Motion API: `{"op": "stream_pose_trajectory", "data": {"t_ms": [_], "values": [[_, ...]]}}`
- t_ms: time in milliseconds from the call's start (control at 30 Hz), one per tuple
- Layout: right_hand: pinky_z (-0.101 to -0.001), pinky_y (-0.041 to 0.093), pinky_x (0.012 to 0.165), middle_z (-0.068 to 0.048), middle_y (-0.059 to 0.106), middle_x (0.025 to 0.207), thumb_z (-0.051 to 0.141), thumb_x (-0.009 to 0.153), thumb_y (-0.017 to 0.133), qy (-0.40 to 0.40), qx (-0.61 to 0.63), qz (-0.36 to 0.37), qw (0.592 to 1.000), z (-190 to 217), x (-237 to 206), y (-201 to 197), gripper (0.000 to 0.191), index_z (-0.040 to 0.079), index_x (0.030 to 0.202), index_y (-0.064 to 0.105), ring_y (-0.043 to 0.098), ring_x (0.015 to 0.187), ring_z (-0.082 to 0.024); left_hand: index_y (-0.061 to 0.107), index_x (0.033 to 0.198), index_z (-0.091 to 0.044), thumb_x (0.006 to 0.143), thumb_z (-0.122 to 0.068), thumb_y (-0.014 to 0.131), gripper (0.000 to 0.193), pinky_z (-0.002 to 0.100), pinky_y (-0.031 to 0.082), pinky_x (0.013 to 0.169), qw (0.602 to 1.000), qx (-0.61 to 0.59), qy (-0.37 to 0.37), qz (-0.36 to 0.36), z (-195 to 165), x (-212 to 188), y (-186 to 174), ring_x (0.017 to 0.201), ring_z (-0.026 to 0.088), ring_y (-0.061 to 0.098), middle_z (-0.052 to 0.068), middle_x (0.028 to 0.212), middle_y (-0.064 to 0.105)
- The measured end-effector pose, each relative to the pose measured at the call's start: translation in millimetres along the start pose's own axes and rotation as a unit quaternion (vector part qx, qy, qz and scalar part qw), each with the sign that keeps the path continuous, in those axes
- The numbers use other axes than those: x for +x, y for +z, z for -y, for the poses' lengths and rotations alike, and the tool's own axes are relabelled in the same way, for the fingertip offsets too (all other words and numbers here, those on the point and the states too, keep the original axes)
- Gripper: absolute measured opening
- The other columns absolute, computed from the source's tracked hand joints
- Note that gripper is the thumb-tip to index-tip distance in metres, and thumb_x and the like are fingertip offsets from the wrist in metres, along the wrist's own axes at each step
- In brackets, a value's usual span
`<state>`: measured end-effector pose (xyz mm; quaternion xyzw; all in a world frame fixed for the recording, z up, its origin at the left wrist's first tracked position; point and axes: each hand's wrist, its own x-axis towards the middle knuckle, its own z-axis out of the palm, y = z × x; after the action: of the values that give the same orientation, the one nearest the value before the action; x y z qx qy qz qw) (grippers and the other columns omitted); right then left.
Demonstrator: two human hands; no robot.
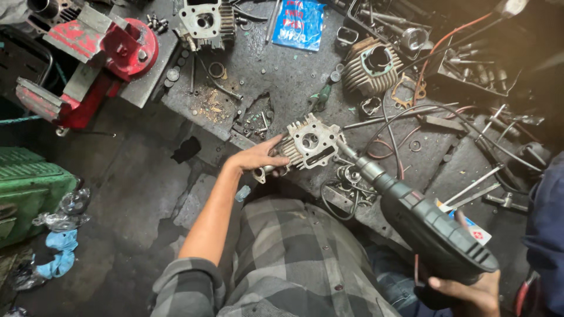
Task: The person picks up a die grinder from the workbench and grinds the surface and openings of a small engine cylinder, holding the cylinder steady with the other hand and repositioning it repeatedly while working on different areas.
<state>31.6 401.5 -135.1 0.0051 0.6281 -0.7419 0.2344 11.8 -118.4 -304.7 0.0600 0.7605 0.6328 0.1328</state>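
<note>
My left hand (pixel 258 157) grips the near left side of a finned grey metal cylinder head (pixel 311 142), which rests on the edge of a dirty grey workbench (pixel 276 76). My right hand (pixel 470 292), low at the right, holds a dark power tool (pixel 426 223) by its rear end. The tool's metal nose points up-left and touches the right side of the cylinder head. A plaid shirt sleeve covers my left upper arm.
A red bench vise (pixel 111 53) stands at the back left. A second cylinder head (pixel 205 22), a finned cylinder barrel (pixel 370 66), a blue packet (pixel 298 22), a tray of tools (pixel 470 64), wires and loose parts crowd the bench. A green crate (pixel 26 188) sits left.
</note>
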Motion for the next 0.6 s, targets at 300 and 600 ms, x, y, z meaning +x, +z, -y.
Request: {"op": "stream_pose_trajectory", "data": {"t_ms": [300, 600], "values": [[-0.0418, 0.056, 0.066, -0.025, 0.076, 0.077, -0.006, 0.053, 0.081, 0.109, -0.158, -0.015, 0.981, -30.0, -18.0, -16.3, 0.057, -0.013, 0.108, 0.067, 0.073, 0.070, -0.032, 0.035, 0.154, 0.004, 0.078, -0.030, 0.095, 0.103, 0.038, 0.051, 0.098, 0.989, 0.005, -0.026, -0.148, -59.8, -16.3, 8.7, 0.113, 0.025, 0.069, 0.017, 0.128, 0.070], [-0.0381, 0.055, 0.068, -0.021, 0.073, 0.088, 0.002, 0.048, 0.077, 0.039, -0.002, -0.060, 0.997, -56.9, 7.4, 58.4, 0.076, -0.015, 0.122, 0.064, 0.068, 0.071, -0.028, 0.039, 0.157, -0.034, 0.077, -0.051, 0.082, 0.093, 0.048, 0.056, 0.090, 0.931, 0.287, -0.106, -0.199, -106.3, -3.0, 15.3, 0.100, 0.042, 0.073, 0.021, 0.105, 0.076]]}}
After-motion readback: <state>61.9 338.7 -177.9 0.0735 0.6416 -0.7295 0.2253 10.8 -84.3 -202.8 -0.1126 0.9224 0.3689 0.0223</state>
